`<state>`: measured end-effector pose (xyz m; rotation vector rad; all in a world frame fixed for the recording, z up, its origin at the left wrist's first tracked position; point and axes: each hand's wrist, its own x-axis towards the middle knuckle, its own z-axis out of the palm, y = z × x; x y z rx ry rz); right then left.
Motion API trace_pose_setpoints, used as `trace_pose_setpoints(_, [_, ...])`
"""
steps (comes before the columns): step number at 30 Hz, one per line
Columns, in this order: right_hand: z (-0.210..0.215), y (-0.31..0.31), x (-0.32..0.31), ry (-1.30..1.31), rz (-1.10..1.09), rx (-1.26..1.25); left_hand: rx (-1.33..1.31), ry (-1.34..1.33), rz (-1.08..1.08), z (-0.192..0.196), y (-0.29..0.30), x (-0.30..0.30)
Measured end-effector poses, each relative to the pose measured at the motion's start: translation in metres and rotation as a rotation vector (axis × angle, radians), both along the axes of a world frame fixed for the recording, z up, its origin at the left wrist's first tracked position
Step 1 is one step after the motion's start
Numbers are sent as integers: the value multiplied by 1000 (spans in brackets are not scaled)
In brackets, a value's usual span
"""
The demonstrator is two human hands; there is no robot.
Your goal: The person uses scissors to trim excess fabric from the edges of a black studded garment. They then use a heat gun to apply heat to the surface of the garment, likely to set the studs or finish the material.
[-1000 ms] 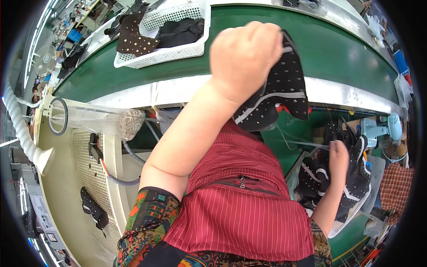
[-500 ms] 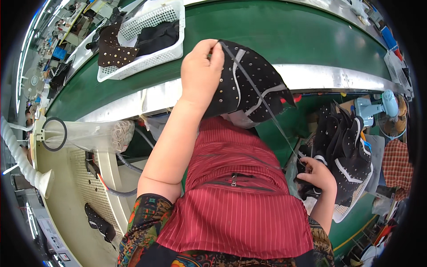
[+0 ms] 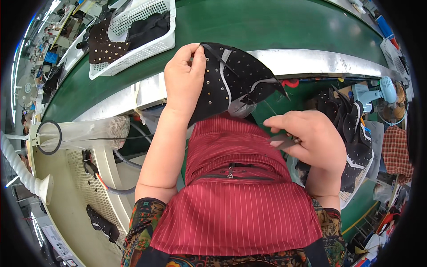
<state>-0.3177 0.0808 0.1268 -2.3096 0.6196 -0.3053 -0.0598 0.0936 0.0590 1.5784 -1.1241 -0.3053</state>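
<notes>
My left hand (image 3: 184, 73), raised before the conveyor edge, pinches the upper corner of a black fabric piece (image 3: 213, 86) dotted with metal studs and crossed by pale curved bands. A thin dark strip (image 3: 224, 62) runs slack from that pinch across the piece. My right hand (image 3: 311, 138) is closed to the right of the piece, above my apron. A fine line runs from the piece to its fingertips, seemingly the same strip. Something flat and grey shows by the thumb, too blurred to name. Clear plastic (image 3: 241, 108) shows under the piece's lower edge.
A white perforated basket (image 3: 153, 49) with dark studded pieces stands on the green conveyor (image 3: 249, 26). More black studded pieces (image 3: 356, 142) are heaped at right beside a light-blue fan (image 3: 388, 91). At left are a hoop with a clear bag (image 3: 89, 133) and a white hose (image 3: 18, 153).
My right hand has moved up and left, nearer the studded piece. The strip, stretched taut between both hands before, now hangs slack. My left hand and the piece have shifted slightly left.
</notes>
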Motion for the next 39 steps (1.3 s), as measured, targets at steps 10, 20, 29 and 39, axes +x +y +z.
trace_pose_setpoints(10, [-81,-41,92,-635,-420,433,-111,-332,-108,3,8,-22])
trace_pose_setpoints(20, [-72,-44,88,-603,-356,664,17,66,-110,1,20,-26])
trace_pose_setpoints(29, [-72,-44,92,-548,-395,553,63,442,-127,1,25,-24])
trace_pose_setpoints(39, [-67,-40,96,-640,-458,462,36,600,-161,8,28,-33])
